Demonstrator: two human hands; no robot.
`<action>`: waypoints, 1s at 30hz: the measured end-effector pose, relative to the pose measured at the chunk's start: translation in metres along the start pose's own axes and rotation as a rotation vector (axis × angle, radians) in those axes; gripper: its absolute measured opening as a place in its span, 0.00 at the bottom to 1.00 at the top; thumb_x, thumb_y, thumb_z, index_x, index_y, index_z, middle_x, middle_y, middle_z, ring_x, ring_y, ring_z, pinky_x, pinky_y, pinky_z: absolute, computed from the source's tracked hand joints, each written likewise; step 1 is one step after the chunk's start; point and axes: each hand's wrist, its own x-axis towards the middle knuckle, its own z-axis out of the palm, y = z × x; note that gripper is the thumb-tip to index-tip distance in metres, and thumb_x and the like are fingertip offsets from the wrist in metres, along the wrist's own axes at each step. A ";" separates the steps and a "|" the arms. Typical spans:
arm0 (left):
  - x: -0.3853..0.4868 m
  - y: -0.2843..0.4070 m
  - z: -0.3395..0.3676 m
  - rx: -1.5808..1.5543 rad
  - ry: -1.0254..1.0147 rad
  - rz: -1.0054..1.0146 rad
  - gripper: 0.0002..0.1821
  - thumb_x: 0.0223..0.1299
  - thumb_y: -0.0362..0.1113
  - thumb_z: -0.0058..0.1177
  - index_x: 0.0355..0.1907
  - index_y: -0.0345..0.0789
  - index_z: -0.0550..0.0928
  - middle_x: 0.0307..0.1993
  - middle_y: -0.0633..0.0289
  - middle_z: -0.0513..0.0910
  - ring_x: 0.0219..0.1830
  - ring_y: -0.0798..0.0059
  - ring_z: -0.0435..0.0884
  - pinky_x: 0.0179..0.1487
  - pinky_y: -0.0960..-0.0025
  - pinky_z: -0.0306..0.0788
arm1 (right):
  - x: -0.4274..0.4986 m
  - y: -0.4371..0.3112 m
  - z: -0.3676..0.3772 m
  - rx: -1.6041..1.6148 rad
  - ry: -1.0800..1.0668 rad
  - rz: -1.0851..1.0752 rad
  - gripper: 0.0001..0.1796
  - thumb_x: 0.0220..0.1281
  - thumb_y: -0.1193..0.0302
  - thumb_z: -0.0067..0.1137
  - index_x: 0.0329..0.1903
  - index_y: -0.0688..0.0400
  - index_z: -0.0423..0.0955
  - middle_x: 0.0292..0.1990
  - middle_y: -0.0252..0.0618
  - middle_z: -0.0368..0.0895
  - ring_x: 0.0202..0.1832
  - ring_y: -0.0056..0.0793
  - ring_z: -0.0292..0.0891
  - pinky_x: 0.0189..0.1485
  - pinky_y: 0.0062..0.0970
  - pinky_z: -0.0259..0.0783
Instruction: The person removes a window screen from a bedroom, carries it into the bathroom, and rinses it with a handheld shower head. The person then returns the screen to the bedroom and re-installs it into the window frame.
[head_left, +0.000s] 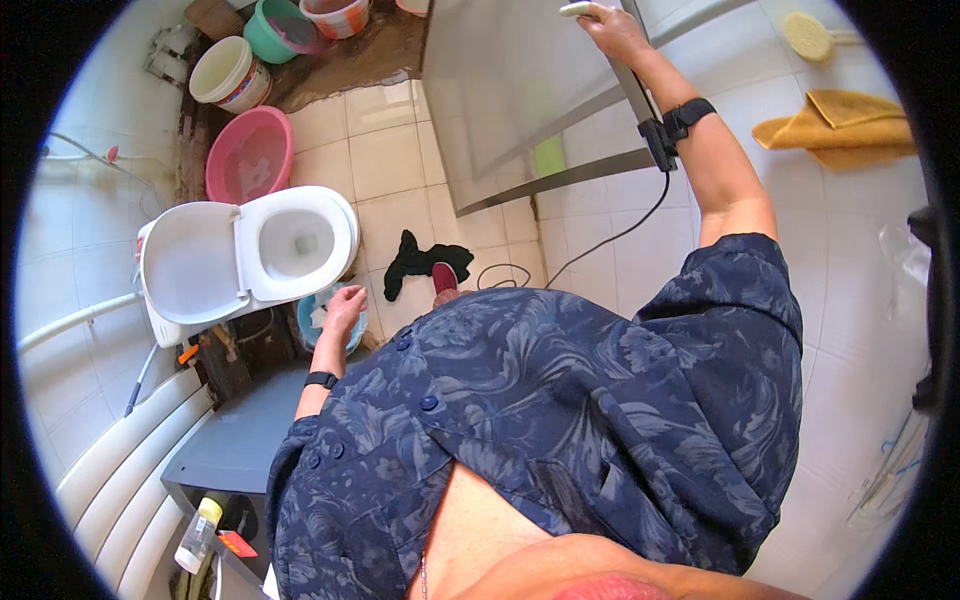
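My right hand (613, 34) is raised at the top, its fingers round a small whitish object (576, 9) that I cannot make out, in front of a framed translucent panel (517, 82). A dark wrist strap with a cabled device is on that arm. My left hand (346, 307) hangs low beside the white toilet (196, 262), above a blue bin (306, 330) with white paper in it. Its fingers are loosely curled, and whether they hold anything cannot be told. The toilet's lid is raised and its seat is down.
A pink basin (211, 169), a white bucket (217, 71) and a green basin (262, 45) stand along the upper left. Black cloth (409, 270) and a looped cable (600, 244) lie on the tiles. A grey cabinet (240, 435) is at lower left; a yellow towel (832, 124) hangs right.
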 end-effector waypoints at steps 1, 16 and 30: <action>-0.002 -0.002 0.001 -0.004 0.008 0.002 0.22 0.59 0.43 0.56 0.52 0.32 0.75 0.43 0.61 0.80 0.39 0.76 0.77 0.45 0.72 0.70 | -0.003 0.004 0.002 -0.054 0.008 -0.017 0.13 0.59 0.63 0.55 0.46 0.49 0.78 0.31 0.46 0.81 0.32 0.42 0.78 0.36 0.35 0.72; -0.024 -0.024 0.000 0.109 0.008 0.004 0.23 0.59 0.42 0.55 0.51 0.28 0.75 0.42 0.57 0.82 0.40 0.73 0.79 0.45 0.70 0.73 | -0.055 0.090 0.011 -0.202 0.070 -0.021 0.14 0.62 0.60 0.52 0.48 0.49 0.77 0.37 0.46 0.81 0.39 0.44 0.77 0.43 0.39 0.72; -0.008 -0.029 -0.005 0.035 0.094 0.205 0.20 0.54 0.44 0.58 0.45 0.32 0.80 0.40 0.57 0.83 0.42 0.72 0.80 0.48 0.68 0.73 | -0.064 0.153 0.001 -0.677 0.044 -0.146 0.28 0.53 0.63 0.63 0.59 0.44 0.69 0.53 0.57 0.69 0.59 0.48 0.64 0.61 0.42 0.63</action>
